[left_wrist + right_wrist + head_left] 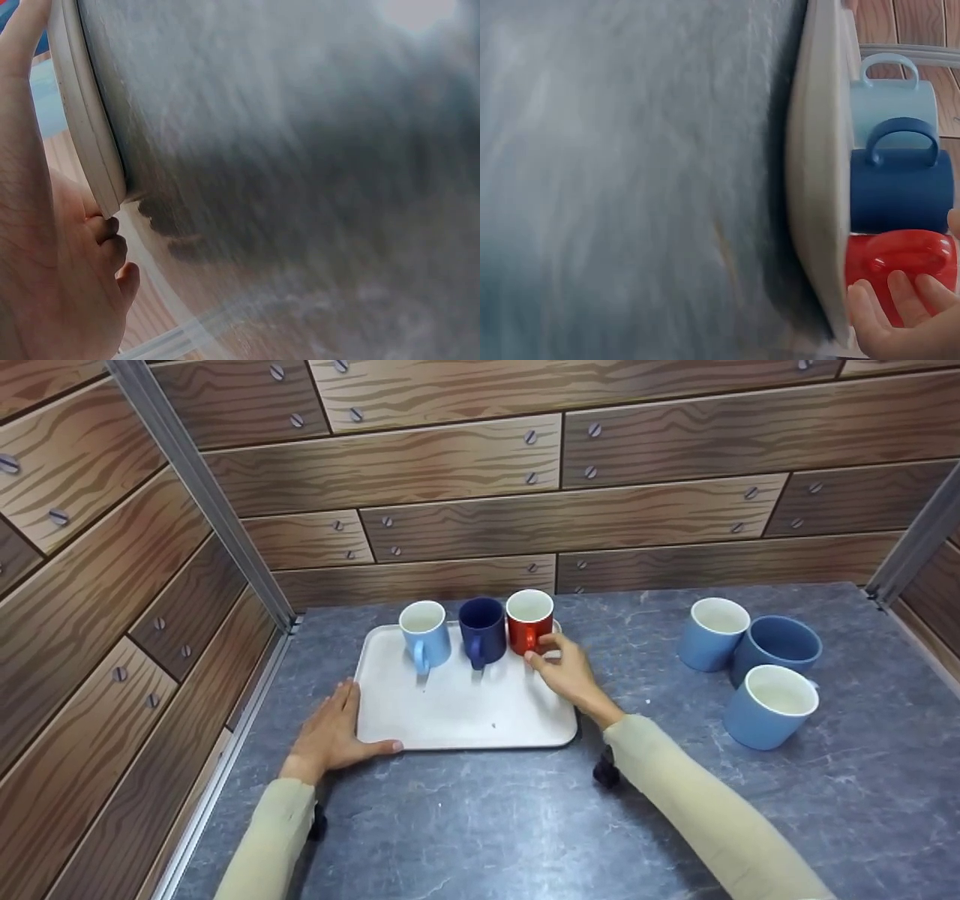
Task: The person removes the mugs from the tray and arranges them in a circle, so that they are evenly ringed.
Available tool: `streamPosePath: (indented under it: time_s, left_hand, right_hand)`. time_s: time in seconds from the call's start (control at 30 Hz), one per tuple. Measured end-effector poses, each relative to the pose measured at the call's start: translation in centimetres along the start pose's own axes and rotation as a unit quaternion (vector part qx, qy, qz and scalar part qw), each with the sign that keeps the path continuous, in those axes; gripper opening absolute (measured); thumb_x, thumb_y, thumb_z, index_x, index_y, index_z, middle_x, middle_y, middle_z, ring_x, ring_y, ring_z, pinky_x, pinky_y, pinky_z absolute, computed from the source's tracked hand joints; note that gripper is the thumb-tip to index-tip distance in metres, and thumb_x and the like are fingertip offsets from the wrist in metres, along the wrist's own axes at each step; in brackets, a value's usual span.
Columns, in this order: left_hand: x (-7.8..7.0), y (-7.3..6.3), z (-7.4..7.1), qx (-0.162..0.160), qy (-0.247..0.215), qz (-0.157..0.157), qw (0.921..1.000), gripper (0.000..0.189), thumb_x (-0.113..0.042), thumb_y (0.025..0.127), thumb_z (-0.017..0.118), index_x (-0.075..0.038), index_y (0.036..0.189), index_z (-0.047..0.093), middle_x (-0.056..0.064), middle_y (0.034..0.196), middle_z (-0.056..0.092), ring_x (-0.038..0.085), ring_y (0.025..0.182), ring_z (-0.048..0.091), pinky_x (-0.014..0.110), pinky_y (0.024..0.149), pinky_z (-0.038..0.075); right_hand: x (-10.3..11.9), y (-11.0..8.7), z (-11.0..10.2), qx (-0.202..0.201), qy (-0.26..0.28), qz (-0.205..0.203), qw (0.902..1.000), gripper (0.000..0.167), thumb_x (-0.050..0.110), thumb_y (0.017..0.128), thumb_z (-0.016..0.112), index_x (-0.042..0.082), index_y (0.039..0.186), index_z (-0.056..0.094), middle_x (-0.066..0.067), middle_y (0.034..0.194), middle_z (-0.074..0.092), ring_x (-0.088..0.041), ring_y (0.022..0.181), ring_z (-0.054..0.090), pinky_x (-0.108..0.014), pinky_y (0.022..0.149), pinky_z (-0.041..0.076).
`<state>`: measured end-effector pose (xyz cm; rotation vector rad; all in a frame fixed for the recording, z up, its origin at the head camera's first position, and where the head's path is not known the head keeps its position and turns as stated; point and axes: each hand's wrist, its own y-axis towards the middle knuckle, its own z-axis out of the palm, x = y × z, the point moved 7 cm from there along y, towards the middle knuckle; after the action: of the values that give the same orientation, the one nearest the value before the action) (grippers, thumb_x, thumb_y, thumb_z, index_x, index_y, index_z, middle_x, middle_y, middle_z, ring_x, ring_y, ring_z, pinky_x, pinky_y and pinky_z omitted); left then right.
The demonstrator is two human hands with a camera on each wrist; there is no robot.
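Observation:
Three mugs stand upright in a row at the back of a white tray: a light blue mug, a dark blue mug and a red mug, handles facing the front. My right hand holds the red mug around its handle with bent fingers; the right wrist view shows the fingertips against its side. Around the tray's front left corner rests my left hand. Its thumb lies along the front edge and the straight fingers lie by the left side.
Apart on the right, a light blue mug, a darker blue mug and another light blue mug stand close together on the grey table. Wood-patterned walls with a metal corner post enclose the back and left.

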<state>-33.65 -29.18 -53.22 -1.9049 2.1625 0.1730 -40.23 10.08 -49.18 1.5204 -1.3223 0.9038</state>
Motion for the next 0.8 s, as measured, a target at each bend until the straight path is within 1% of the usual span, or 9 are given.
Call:
streamPosePath:
  time_s: [0.07,0.17,0.2,0.27,0.33,0.43,0.53,0.7,0.8]
  left_hand:
    - [0.0,0.0,0.0,-0.003,0.002,0.004,1.0000,0.150,-0.095,0.070,0.068,0.006,0.168,0.015,0.028,0.176,0.014,0.045,0.164,0.019,0.058,0.134,0.021]
    - [-0.1,-0.1,-0.1,-0.009,0.006,0.009,0.9999,0.149,-0.093,0.071,0.069,0.007,0.168,0.016,0.029,0.175,0.016,0.045,0.163,0.020,0.057,0.134,0.022]
    - [-0.1,-0.1,-0.1,-0.011,0.006,0.012,0.9999,0.149,-0.093,0.071,0.069,0.008,0.167,0.017,0.030,0.175,0.017,0.046,0.163,0.020,0.058,0.134,0.022]
    - [-0.1,-0.1,-0.1,-0.010,0.006,0.013,0.9999,0.148,-0.093,0.071,0.069,0.007,0.167,0.017,0.029,0.175,0.017,0.045,0.163,0.020,0.057,0.134,0.022]
    - [0.0,-0.1,-0.1,-0.008,0.004,0.013,0.9999,0.148,-0.093,0.071,0.069,0.007,0.168,0.016,0.029,0.175,0.017,0.045,0.163,0.020,0.057,0.135,0.021]
    - [0.0,-0.1,-0.1,-0.006,0.007,0.011,0.9999,0.148,-0.093,0.071,0.068,0.006,0.168,0.016,0.029,0.176,0.016,0.045,0.164,0.019,0.056,0.135,0.020]
    - [0.0,-0.1,-0.1,-0.008,0.006,0.014,0.9999,0.148,-0.093,0.072,0.069,0.007,0.167,0.017,0.029,0.175,0.017,0.046,0.163,0.020,0.057,0.134,0.021]
    - [-0.1,-0.1,-0.2,-0.007,0.004,0.015,0.9999,0.148,-0.093,0.072,0.069,0.007,0.167,0.017,0.030,0.175,0.016,0.046,0.163,0.020,0.058,0.134,0.022]
    - [-0.1,0.0,-0.1,-0.005,0.003,0.013,0.9999,0.148,-0.093,0.072,0.069,0.007,0.168,0.016,0.029,0.175,0.016,0.046,0.163,0.020,0.058,0.134,0.021]
  right_hand:
    - [-0.3,0.1,0.4,0.005,0.013,0.012,0.9998,0.036,0.009,0.101,0.069,-0.011,0.130,0.063,-0.027,0.122,0.070,-0.039,0.114,0.069,-0.035,0.097,0.060]
    - [-0.8,0.3,1.0,0.021,0.047,0.036,0.9980,0.033,0.011,0.105,0.064,-0.011,0.129,0.063,-0.023,0.116,0.070,-0.028,0.098,0.072,-0.024,0.080,0.060]
    - [-0.9,0.3,1.1,0.026,0.064,0.047,0.9965,0.031,0.012,0.106,0.063,-0.011,0.128,0.062,-0.023,0.113,0.070,-0.025,0.092,0.072,-0.022,0.076,0.059]
    - [-1.1,0.5,1.6,0.040,0.104,0.072,0.9912,0.029,0.012,0.109,0.059,-0.010,0.126,0.061,-0.022,0.110,0.070,-0.021,0.083,0.071,-0.023,0.070,0.061]
    - [-1.4,0.6,2.0,0.052,0.137,0.099,0.9843,0.027,0.015,0.112,0.055,-0.008,0.124,0.061,-0.019,0.109,0.071,-0.017,0.081,0.071,-0.025,0.070,0.063]
    - [-1.6,0.7,2.8,0.072,0.175,0.134,0.9727,0.028,0.019,0.115,0.050,-0.005,0.123,0.062,-0.012,0.107,0.074,-0.017,0.082,0.072,-0.026,0.070,0.063]
    - [-1.7,0.8,3.3,0.080,0.202,0.152,0.9642,0.030,0.021,0.116,0.045,-0.003,0.120,0.062,-0.007,0.102,0.074,-0.016,0.082,0.072,-0.026,0.068,0.062]
    - [-1.4,0.8,3.3,0.064,0.220,0.153,0.9613,0.028,0.019,0.117,0.042,0.001,0.109,0.062,-0.004,0.093,0.070,-0.014,0.079,0.070,-0.026,0.067,0.063]
    - [-1.3,0.9,3.1,0.052,0.223,0.138,0.9637,0.029,0.017,0.117,0.042,0.001,0.102,0.061,-0.004,0.089,0.068,-0.013,0.075,0.067,-0.025,0.066,0.062]
